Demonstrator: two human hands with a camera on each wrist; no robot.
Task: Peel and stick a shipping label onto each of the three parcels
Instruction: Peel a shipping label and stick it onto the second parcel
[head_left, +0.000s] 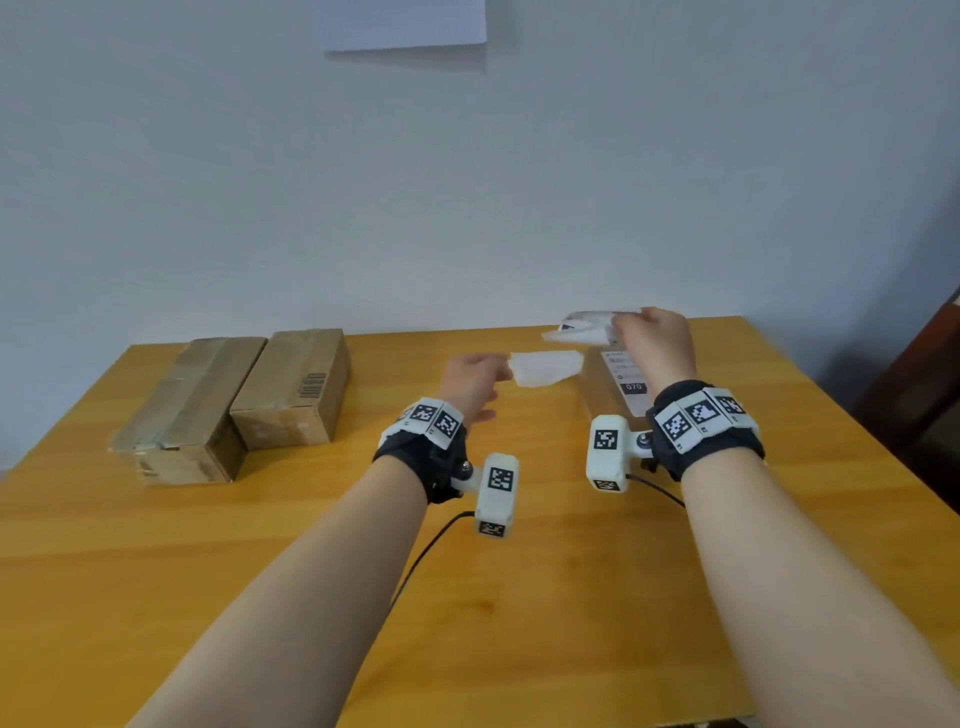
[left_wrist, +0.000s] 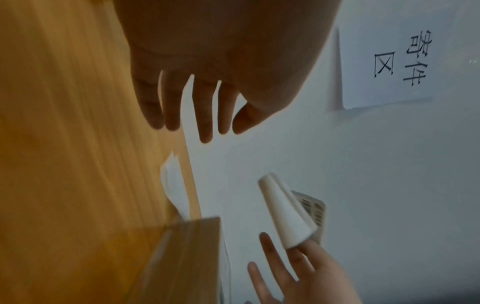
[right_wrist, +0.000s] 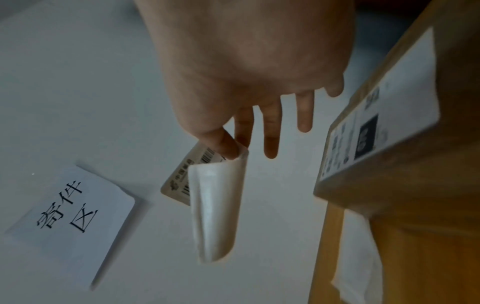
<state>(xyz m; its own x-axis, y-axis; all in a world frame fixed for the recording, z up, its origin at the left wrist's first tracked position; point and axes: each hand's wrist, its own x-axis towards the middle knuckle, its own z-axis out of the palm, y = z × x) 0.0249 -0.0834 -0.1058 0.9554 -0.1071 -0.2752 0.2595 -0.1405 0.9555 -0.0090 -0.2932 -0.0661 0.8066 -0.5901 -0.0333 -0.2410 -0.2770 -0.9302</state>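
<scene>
Two brown parcels (head_left: 187, 405) (head_left: 296, 387) lie side by side at the table's far left. A third parcel (head_left: 602, 395) at the far right carries a stuck printed label (head_left: 626, 376), also clear in the right wrist view (right_wrist: 376, 123). Above its far end my right hand (head_left: 623, 325) pinches a shipping label (right_wrist: 215, 205) between thumb and forefinger (right_wrist: 226, 148); its white sheet curls away from the barcoded face. My left hand (head_left: 472, 379) hovers left of that parcel with straight fingers (left_wrist: 205, 123), holding nothing. A white backing sheet (head_left: 545, 366) lies just beyond them.
The wooden table (head_left: 519, 597) ends at a grey wall close behind the parcels. A white paper sign (right_wrist: 67, 216) with black characters hangs on that wall. A dark piece of furniture (head_left: 930, 389) stands past the table's right edge.
</scene>
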